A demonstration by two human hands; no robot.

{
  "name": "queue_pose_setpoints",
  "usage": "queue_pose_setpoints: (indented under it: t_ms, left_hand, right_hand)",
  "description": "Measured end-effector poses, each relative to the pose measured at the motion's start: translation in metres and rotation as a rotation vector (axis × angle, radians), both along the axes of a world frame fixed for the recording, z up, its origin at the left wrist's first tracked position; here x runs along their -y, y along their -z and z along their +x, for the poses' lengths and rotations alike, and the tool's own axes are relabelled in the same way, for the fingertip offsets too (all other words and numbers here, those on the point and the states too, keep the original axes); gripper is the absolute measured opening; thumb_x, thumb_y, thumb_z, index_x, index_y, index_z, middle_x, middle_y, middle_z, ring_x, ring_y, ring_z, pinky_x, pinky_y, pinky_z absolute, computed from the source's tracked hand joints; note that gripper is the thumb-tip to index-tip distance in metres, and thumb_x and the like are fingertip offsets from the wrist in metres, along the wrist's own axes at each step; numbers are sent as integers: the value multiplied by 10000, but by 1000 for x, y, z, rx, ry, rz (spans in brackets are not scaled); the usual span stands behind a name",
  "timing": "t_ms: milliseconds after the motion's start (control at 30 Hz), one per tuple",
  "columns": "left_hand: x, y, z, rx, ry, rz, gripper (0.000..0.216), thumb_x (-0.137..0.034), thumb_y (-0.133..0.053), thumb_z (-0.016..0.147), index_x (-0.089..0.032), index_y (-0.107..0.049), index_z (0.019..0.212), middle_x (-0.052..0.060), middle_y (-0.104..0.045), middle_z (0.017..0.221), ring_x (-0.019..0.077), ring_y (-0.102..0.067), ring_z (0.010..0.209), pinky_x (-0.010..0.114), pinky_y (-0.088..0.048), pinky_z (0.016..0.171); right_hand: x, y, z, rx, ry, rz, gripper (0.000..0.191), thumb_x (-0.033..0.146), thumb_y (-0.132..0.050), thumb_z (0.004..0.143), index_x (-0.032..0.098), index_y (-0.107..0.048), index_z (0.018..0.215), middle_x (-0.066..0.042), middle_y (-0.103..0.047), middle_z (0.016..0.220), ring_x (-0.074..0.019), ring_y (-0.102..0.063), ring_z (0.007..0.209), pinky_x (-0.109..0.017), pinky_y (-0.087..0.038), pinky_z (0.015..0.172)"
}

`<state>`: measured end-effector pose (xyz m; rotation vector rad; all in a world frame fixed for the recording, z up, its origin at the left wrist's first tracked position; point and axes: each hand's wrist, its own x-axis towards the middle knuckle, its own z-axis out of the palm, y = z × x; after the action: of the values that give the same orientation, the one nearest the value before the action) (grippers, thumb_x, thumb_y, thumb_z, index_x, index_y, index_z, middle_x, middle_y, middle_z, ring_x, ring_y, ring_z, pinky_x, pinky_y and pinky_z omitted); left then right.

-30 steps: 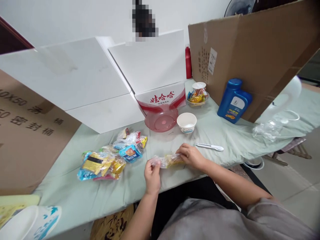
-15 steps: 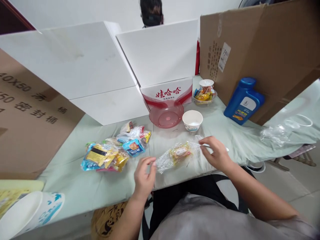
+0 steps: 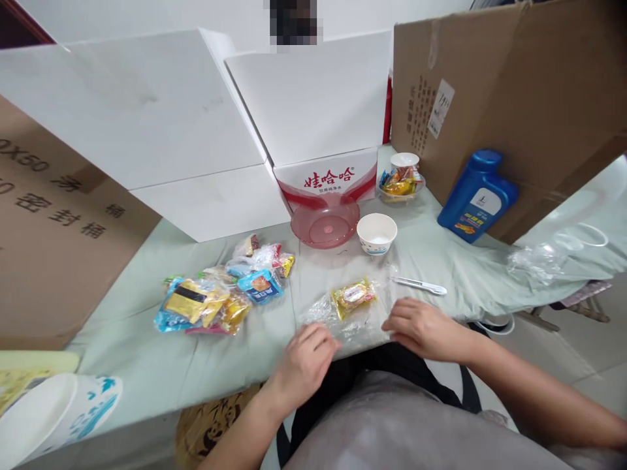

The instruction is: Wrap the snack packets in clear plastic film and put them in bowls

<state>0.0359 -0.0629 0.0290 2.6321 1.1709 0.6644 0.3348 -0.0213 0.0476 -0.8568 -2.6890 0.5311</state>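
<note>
As left hand (image 3: 306, 362), right hand (image 3: 422, 328) touch snack bag (image 3: 351, 301)

**Both hands held low, palms down**

The left hand (image 3: 306, 362) is held palm down with the fingers loosely bent, and the left forearm (image 3: 245, 424) is angled in from below. The right hand (image 3: 421, 328) is laid flat, fingers extended leftward, and the right forearm (image 3: 529, 385) is stretched in from the lower right.

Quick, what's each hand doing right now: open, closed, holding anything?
Left hand: fingers loosely curled at the near edge of the clear bag; grip cannot be told.
Right hand: open, palm down, fingertips at the bag's right side.
</note>
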Motion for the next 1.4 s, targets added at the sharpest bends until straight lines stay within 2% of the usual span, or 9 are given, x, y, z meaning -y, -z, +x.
queue_pose_setpoints:
  t_ms: [100,267,433,600,767,900,1000,1167,1400]
  left_hand:
    - [19,12,2,-95,62,-154,76,-284,-597,900,-248,-662,917,21,-660,809,196,-629,793,315,-524,695]
    - [10,33,20,-106,-138,-94,171,-212,-476,947,-236,-643,923,29,-660,845,188,-639,732,308,-525,658]
    - [-7,42,31,-119,-305,-1,251,-205,-613,843,-219,-631,1094,102,-645,1131,288,-615,1033,437,-536,865]
    - [-7,51,25,-168,-384,25,803,-388,-785,684,-226,-458,1400,174,-258,1574,457,-223,1431,635,-361,1050]
    - [7,62,21,-267,-347,-46,943,-414,-785,668,-265,-339,1485,132,-204,1607,428,-124,1469,656,-235,1117]
    - [14,68,23,-349,-344,-39,929,-372,-773,684,-285,-326,1494,96,-215,1611,400,-116,1478,650,-159,1149]
    - [13,70,23,-348,-352,-29,895,-411,-750,719,-301,-321,1496,78,-228,1609,390,-124,1479,646,-162,1151]
    - [14,74,19,-342,-354,26,844,-416,-714,762,-310,-316,1498,62,-276,1594,375,-152,1477,632,-183,1151]
    - [14,77,18,-364,-350,85,816,-412,-710,752,-288,-366,1482,75,-304,1581,392,-210,1456,622,-213,1139]
  right_hand:
    - [13,9,3,186,17,-139,224,315,-477,966,237,-663,1064,-54,-684,859,-193,-629,766,-293,-428,681]
    - [-4,27,-15,425,388,-38,296,262,-387,985,171,-664,937,-122,-702,864,-222,-664,708,-296,-410,598]
    - [-30,25,-32,316,547,50,368,263,-397,982,153,-542,1302,-151,-705,971,-247,-677,771,-322,-466,652]
    - [-42,28,-50,44,320,125,464,302,-518,934,146,-488,1370,-160,-629,1201,-282,-581,1104,-409,-464,933]
    - [-61,35,-62,52,181,39,500,235,-646,814,140,-554,1296,-169,-635,1212,-310,-578,1110,-479,-442,946]
    - [-95,6,-68,-234,205,-53,459,232,-620,823,177,-561,1276,-115,-669,1159,-242,-630,1027,-383,-481,889]
    - [-128,-25,-83,-414,276,69,495,250,-613,838,199,-520,1322,-107,-627,1247,-243,-591,1106,-395,-458,944]
    - [-151,-41,-107,-231,388,283,460,255,-648,841,138,-565,1278,-148,-585,1280,-278,-516,1150,-433,-400,1011]
    - [-138,-3,-69,182,584,275,286,150,-511,890,141,-684,1119,-154,-658,1081,-290,-528,1025,-398,-452,864]
